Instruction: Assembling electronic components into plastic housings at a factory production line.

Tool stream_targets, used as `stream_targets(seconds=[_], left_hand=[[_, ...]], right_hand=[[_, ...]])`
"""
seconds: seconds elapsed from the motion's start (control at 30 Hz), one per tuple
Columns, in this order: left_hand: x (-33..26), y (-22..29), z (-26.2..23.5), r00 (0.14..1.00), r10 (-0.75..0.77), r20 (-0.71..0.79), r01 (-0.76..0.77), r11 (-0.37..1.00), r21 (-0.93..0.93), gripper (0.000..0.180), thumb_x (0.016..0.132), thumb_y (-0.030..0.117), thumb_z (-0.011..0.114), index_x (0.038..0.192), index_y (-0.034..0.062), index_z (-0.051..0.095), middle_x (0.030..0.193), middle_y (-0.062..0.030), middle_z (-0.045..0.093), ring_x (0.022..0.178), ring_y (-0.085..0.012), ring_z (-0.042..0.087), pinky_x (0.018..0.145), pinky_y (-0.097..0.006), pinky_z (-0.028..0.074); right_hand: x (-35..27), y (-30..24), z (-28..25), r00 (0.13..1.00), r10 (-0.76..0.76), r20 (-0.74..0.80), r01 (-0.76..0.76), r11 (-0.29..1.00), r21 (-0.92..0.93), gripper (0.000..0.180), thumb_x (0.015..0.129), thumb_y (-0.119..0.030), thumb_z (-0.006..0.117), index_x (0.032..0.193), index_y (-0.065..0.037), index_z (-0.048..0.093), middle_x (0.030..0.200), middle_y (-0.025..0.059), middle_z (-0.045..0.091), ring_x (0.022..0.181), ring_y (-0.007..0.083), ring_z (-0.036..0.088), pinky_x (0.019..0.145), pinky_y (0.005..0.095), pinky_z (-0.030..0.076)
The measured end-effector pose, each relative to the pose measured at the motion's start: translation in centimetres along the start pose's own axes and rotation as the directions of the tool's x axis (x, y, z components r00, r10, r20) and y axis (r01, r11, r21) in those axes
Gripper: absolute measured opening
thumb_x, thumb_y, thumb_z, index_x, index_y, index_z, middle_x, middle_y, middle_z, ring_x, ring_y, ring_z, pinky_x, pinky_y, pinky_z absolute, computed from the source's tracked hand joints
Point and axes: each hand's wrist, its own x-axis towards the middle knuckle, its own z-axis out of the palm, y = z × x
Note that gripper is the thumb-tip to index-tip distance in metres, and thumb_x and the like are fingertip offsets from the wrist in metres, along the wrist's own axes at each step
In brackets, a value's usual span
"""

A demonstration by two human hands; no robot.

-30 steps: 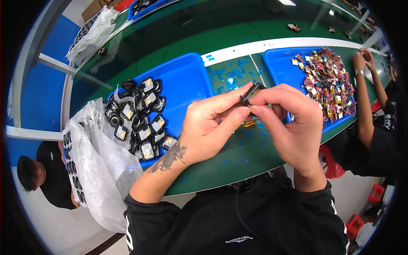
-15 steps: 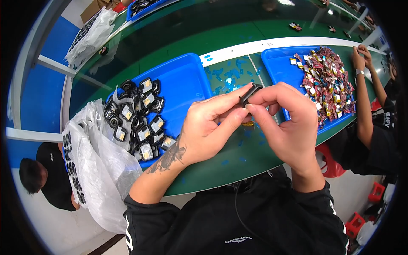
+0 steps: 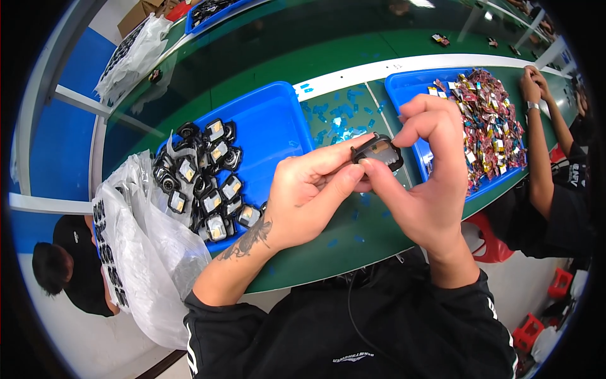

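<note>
Between my hands, above the green table, is a small black plastic housing (image 3: 380, 151) with a rectangular recess facing up. My left hand (image 3: 309, 192) pinches its left end between thumb and fingers. The thumb of my right hand (image 3: 429, 183) touches the housing's lower edge, while the index finger is raised and bent well apart from it. The other right fingers are loosely curled. Similar black housings (image 3: 213, 201) with pale inserts are heaped in the left part of a blue tray (image 3: 268, 129) beyond my left forearm.
Another blue tray (image 3: 404, 95) holds a pile of small wrapped parts (image 3: 489, 126). Blue film scraps (image 3: 341, 120) lie on the table between the trays. A clear plastic bag (image 3: 151, 240) hangs at the left edge. At far right are another person's hands (image 3: 533, 85).
The housing has turned from edge-on to show its recessed face. My right index finger has lifted off it and spread from the thumb. My left hand keeps its pinch.
</note>
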Motion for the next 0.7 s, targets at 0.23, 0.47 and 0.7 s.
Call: stream_targets(seconds=[0.23, 0.47, 0.7], left_hand=[[0.2, 1.1, 0.7, 0.964, 0.026, -0.264, -0.056, 0.993, -0.105, 0.035, 0.097, 0.002, 0.055, 0.13, -0.0097, 0.053, 0.117, -0.0164, 0.064, 0.105, -0.0203, 0.065, 0.087, -0.031, 0.058], [0.1, 1.3, 0.9, 0.964, -0.011, -0.266, -0.015, 0.995, -0.097, 0.035, 0.098, 0.003, 0.052, 0.132, -0.0065, 0.052, 0.116, -0.016, 0.064, 0.103, -0.0204, 0.065, 0.088, -0.031, 0.057], [0.7, 1.6, -0.6, 0.927, 0.369, 0.067, -0.323, 0.697, 0.64, 0.031, 0.085, -0.007, 0.062, 0.115, -0.0011, 0.066, 0.106, -0.0159, 0.065, 0.094, -0.0221, 0.067, 0.081, -0.03, 0.057]], right_hand=[[-1.1, 0.9, -0.2, 0.888, 0.449, 0.096, -0.416, 0.697, 0.584, 0.04, 0.082, -0.008, 0.073, 0.116, 0.0, 0.054, 0.105, 0.007, 0.058, 0.103, 0.0139, 0.056, 0.088, 0.0299, 0.048], [-2.1, 0.9, -0.6, 0.809, 0.499, 0.311, -0.576, 0.564, 0.591, 0.019, 0.087, 0.005, 0.066, 0.105, 0.006, 0.061, 0.097, 0.0086, 0.065, 0.089, 0.0111, 0.063, 0.075, 0.0222, 0.053], [-1.7, 0.7, -1.1, 0.803, 0.488, 0.343, -0.58, 0.504, 0.64, 0.011, 0.087, 0.004, 0.067, 0.097, 0.006, 0.063, 0.092, 0.0088, 0.066, 0.083, 0.0103, 0.063, 0.073, 0.0218, 0.053]])
